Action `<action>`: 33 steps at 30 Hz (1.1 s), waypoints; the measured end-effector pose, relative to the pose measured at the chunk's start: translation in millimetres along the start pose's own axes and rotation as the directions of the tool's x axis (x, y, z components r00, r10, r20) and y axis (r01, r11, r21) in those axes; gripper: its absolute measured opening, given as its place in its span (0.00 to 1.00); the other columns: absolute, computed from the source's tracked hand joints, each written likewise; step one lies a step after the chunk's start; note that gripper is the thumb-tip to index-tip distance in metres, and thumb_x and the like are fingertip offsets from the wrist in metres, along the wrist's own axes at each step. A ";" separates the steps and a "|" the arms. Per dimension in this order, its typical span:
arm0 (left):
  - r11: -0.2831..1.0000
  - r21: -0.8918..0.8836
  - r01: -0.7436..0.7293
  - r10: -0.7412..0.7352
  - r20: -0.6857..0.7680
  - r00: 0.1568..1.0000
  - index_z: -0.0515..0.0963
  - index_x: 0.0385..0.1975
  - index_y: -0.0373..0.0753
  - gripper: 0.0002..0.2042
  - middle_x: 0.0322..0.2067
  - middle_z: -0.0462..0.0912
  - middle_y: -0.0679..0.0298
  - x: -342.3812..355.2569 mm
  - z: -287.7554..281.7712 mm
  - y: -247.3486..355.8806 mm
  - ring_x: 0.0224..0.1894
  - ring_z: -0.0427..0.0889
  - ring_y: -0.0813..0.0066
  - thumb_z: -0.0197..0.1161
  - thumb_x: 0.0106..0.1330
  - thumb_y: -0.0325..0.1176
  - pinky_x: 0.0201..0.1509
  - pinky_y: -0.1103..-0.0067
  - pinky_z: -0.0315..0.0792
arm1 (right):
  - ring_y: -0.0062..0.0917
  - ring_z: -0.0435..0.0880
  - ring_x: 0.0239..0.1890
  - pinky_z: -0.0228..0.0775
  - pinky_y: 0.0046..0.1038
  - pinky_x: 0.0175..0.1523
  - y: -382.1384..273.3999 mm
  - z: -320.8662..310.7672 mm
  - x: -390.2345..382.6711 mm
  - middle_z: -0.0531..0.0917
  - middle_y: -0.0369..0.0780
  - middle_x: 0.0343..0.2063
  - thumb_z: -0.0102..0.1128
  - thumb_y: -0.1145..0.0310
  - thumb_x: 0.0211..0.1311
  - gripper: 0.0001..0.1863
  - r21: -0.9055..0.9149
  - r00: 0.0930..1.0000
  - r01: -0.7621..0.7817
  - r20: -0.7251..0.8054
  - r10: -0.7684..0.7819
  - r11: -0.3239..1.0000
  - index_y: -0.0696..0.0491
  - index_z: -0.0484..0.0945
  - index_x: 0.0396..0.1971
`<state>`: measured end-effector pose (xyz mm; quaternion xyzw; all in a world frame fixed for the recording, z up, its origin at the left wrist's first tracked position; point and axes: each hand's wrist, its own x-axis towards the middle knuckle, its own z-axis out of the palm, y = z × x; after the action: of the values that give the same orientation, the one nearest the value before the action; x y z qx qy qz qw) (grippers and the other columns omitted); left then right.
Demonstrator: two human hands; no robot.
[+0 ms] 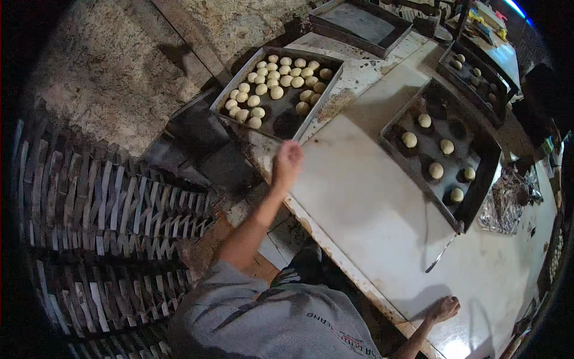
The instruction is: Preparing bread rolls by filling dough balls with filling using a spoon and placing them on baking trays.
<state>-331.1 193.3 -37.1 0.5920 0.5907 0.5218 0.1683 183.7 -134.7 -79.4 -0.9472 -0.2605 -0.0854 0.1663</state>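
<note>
My left hand is closed and slightly blurred at the near corner of a dark metal tray. Whether it grips the rim or holds something small, I cannot make out. Many pale, round dough balls fill most of that tray, leaving a bare patch near my hand. My right hand is a loose fist low over the near right part of the white tabletop; its curled fingers hide whatever may be in them. Farther off, a second dark tray carries several spaced dough balls.
A thin metal tool lies by the second tray's near corner. Crumpled clear plastic is at its right. Another tray with dough balls stands at the far right, and a flat tray at the back. Stacked wooden slats rise on the left.
</note>
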 end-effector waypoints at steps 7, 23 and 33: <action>0.844 0.509 0.170 -0.289 0.164 0.943 0.72 0.39 0.35 0.13 0.33 0.76 0.56 198.6 9.5 -67.7 0.38 0.75 0.63 0.57 0.54 0.29 0.40 0.72 0.70 | 0.41 0.70 0.37 0.62 0.38 0.44 22.7 -15.7 -27.4 0.72 0.47 0.31 0.55 0.72 0.35 0.18 0.015 0.976 0.104 0.190 -0.105 0.994 0.60 0.70 0.33; 0.613 -0.581 0.536 -0.284 0.470 0.835 0.64 0.47 0.33 0.19 0.44 0.69 0.62 174.6 -94.2 -117.5 0.45 0.68 0.72 0.46 0.64 0.41 0.50 0.75 0.63 | 0.25 0.73 0.43 0.65 0.24 0.48 -321.2 -15.7 184.7 0.75 0.41 0.42 0.62 0.67 0.48 0.27 0.884 0.848 0.098 0.166 -0.503 0.458 0.58 0.66 0.49; 0.278 -0.569 0.774 -0.420 0.653 0.630 0.67 0.48 0.36 0.18 0.41 0.73 0.56 -53.9 -44.7 21.7 0.42 0.75 0.64 0.45 0.62 0.40 0.39 0.72 0.74 | 0.41 0.74 0.41 0.66 0.36 0.44 -397.7 133.9 271.4 0.75 0.49 0.37 0.63 0.63 0.46 0.22 0.372 0.909 0.413 -0.107 -0.404 0.831 0.58 0.72 0.40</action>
<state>-343.2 122.2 -24.1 0.2544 0.4129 0.4993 0.7180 216.8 361.4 -28.9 -0.8169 -0.4663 -0.0772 0.3305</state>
